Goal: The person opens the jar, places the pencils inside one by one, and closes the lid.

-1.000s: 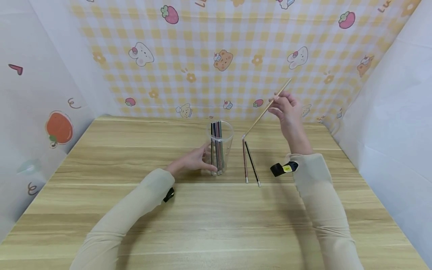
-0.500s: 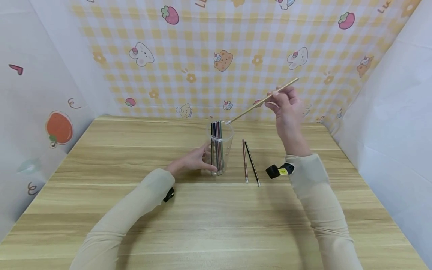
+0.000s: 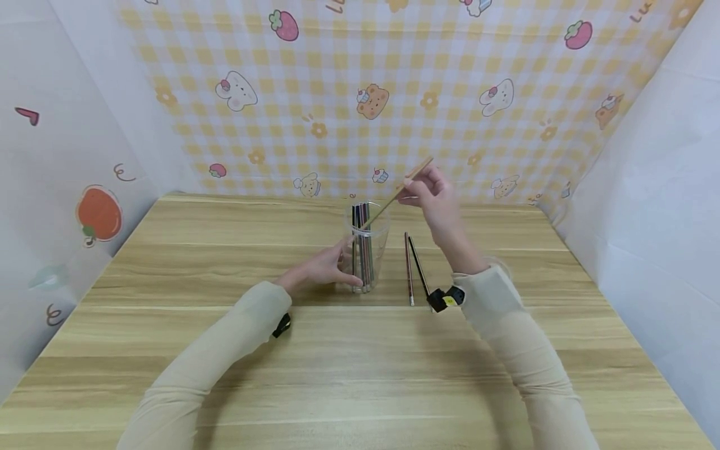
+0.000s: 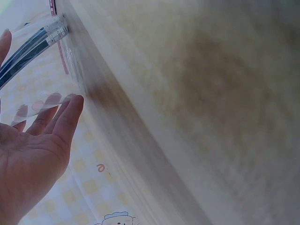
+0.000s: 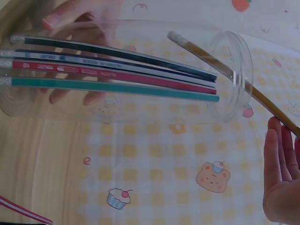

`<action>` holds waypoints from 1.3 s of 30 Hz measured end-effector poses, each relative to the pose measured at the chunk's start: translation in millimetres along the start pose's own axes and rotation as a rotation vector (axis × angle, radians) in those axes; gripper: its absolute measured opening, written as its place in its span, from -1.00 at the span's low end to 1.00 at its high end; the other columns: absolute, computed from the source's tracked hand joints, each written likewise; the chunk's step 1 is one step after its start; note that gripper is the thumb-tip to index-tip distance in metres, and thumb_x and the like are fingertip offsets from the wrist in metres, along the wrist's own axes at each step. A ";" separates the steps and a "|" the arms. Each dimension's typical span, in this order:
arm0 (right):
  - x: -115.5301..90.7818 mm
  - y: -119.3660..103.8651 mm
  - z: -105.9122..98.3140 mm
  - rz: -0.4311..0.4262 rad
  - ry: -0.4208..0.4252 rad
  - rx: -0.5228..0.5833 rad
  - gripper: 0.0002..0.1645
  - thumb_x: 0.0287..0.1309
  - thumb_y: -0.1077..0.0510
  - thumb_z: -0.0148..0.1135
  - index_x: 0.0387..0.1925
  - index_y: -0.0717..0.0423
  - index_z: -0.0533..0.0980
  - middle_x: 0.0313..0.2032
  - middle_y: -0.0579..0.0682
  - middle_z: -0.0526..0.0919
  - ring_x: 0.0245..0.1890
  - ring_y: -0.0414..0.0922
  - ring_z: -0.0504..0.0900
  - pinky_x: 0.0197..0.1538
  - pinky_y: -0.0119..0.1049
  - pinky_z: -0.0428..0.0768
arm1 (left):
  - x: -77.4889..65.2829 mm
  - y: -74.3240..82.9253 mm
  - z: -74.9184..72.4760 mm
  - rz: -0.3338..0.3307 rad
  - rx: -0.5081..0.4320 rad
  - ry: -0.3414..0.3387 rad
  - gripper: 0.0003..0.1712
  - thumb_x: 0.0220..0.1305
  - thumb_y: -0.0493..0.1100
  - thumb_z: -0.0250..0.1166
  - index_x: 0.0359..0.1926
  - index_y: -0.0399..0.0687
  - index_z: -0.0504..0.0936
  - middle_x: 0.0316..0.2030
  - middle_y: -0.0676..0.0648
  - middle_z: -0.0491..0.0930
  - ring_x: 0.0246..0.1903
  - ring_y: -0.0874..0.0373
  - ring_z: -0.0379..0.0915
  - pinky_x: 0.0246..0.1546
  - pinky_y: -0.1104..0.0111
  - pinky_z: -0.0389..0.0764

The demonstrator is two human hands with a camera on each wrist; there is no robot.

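Observation:
A clear plastic cup (image 3: pixel 382 247) stands upright on the table, with several pencils (image 5: pixel 117 87) leaning inside, eraser ends down. My left hand (image 3: pixel 323 265) holds the cup low on its left side, thumb in front and fingers behind. Above and right of the cup, my right hand (image 3: pixel 441 206) pinches a yellow pencil (image 3: pixel 388 205) near its upper end. That pencil slants down through the cup's mouth; its eraser end (image 5: pixel 177 38) is inside, above the bottom. Part of the right hand lies outside the right wrist view.
A dark red pencil (image 3: pixel 409 269) and a black pencil (image 3: pixel 419 265) lie on the wooden table (image 3: pixel 360 375) right of the cup. A checked cloth (image 3: pixel 315 62) hangs behind, and white cloth walls (image 3: pixel 664 206) stand on both sides.
My right hand has moved left and down, bringing the yellow pencil's eraser end from beside the cup, over the rim and into it. The left hand and cup have stayed still.

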State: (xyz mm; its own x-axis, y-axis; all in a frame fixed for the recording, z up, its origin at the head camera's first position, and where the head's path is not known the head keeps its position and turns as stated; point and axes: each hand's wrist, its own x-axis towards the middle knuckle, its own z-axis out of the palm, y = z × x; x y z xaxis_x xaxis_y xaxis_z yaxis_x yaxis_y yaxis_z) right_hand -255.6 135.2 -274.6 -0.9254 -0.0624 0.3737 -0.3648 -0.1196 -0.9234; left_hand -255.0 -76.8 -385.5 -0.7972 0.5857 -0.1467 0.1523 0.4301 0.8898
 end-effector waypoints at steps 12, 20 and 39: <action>-6.0 14.3 0.7 -0.026 -0.079 -0.167 -0.68 0.20 0.13 0.04 -0.47 0.34 0.52 -0.47 0.10 0.59 -0.42 -0.02 0.57 -0.31 -0.26 0.57 | 12.1 -16.2 2.0 -0.006 0.024 0.035 0.22 -0.21 -0.06 0.46 0.33 0.35 -0.21 0.11 -0.19 0.30 0.05 -0.08 0.26 0.08 0.05 0.19; -9.5 15.0 -1.7 0.021 -0.134 -0.279 -0.66 0.10 0.11 0.17 -0.28 0.38 0.52 -0.40 0.16 0.58 -0.46 -0.06 0.55 -0.31 -0.27 0.57 | 3.1 -3.1 0.7 0.007 0.004 0.008 0.20 -0.13 -0.14 0.43 0.35 0.19 -0.24 0.13 -0.25 0.26 0.08 -0.12 0.21 0.11 0.05 0.14; -26.2 -2.5 10.6 -0.045 -0.141 -0.461 -0.79 0.09 0.25 0.15 -0.32 0.39 0.51 -0.39 0.16 0.57 -0.49 -0.01 0.52 -0.41 -0.36 0.50 | 12.6 -16.8 0.6 0.086 0.054 0.007 0.08 -0.18 -0.09 0.45 0.28 0.27 -0.07 0.10 -0.18 0.32 0.06 -0.04 0.24 0.08 0.05 0.19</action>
State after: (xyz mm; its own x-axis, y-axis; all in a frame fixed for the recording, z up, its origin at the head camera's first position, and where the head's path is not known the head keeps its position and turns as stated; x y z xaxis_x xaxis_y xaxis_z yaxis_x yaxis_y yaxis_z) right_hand -229.3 126.7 -281.2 -0.8965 -0.2043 0.3931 -0.4409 0.3242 -0.8370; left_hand -267.2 -76.3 -402.5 -0.7838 0.6173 -0.0673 0.2518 0.4150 0.8743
